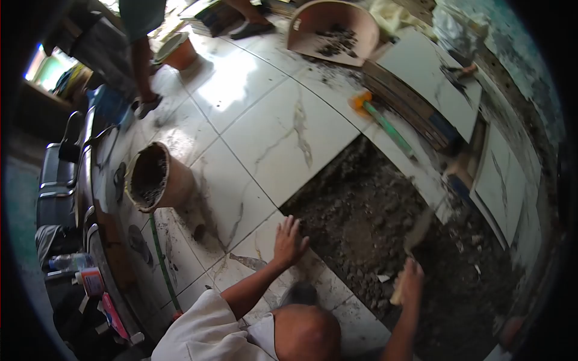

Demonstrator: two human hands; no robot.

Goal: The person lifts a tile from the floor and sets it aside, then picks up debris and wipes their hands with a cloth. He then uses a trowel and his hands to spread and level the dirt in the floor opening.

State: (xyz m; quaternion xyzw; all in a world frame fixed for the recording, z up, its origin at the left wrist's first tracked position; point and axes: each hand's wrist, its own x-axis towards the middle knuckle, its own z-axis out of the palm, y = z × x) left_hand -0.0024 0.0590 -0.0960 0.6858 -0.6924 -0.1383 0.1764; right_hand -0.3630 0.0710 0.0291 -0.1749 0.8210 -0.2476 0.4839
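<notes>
Two hands at a floor gap, left hand (289, 240) flat on a laid tile (283, 265), fingers spread, right hand (411, 281) gripping a trowel (415, 237) over the mortar bed (373, 222), bucket (158, 177) well apart.

The floor (265, 120) is laid with white marbled tiles, broken toward four o'clock by a bare patch of dark rubble and mortar (385, 222). On the tiles a mortar-caked bucket (158, 177) lies tipped at nine o'clock, a pink tub (331, 30) holding dark debris sits at twelve, and a smaller orange pot (177, 51) stands at eleven. A green-handled tool (385, 126) lies at two o'clock beside stacked loose tiles (430, 81), and a thin green rod (162, 259) rests at seven.
</notes>
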